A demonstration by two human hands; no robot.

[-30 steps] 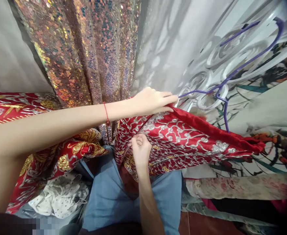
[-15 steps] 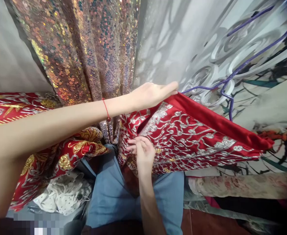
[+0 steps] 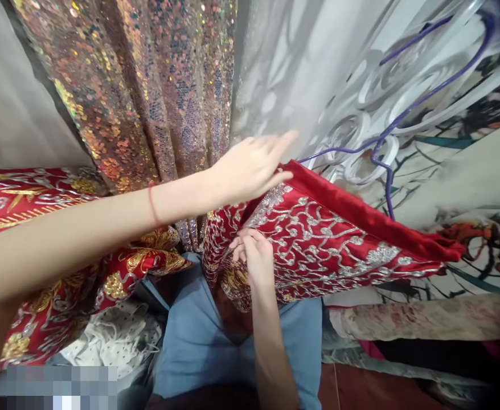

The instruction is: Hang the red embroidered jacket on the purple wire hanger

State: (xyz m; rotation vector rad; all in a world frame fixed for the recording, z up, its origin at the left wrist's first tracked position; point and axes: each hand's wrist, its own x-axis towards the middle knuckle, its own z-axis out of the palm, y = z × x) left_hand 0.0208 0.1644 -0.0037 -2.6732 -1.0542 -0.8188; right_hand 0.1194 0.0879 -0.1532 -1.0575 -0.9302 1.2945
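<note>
A red satin garment [image 3: 327,233] with silver and some gold embroidery hangs slanting from a purple hanger [image 3: 382,145], its plain red band along the upper edge. My left hand [image 3: 254,168], with a red string bracelet on the wrist, is at the band's upper left end. Its index finger and thumb are spread apart, and it is slightly blurred. Below it, my right hand [image 3: 254,253] pinches the garment near the opening under the band. Whether a small fastener lies between those fingers is hidden.
Sequined fabric [image 3: 181,85] hangs behind, beside a pale grey curtain [image 3: 292,68]. More red and gold embroidered cloth [image 3: 126,265] lies at left, above white dotted cloth [image 3: 117,339]. White scrollwork [image 3: 361,142] stands at right. Rolled floral fabric [image 3: 404,319] lies lower right.
My left hand has loosened from the band's end and moved slightly left, its fingers spreading. My right hand has shifted a little right and up. The garment appears slightly further left.
</note>
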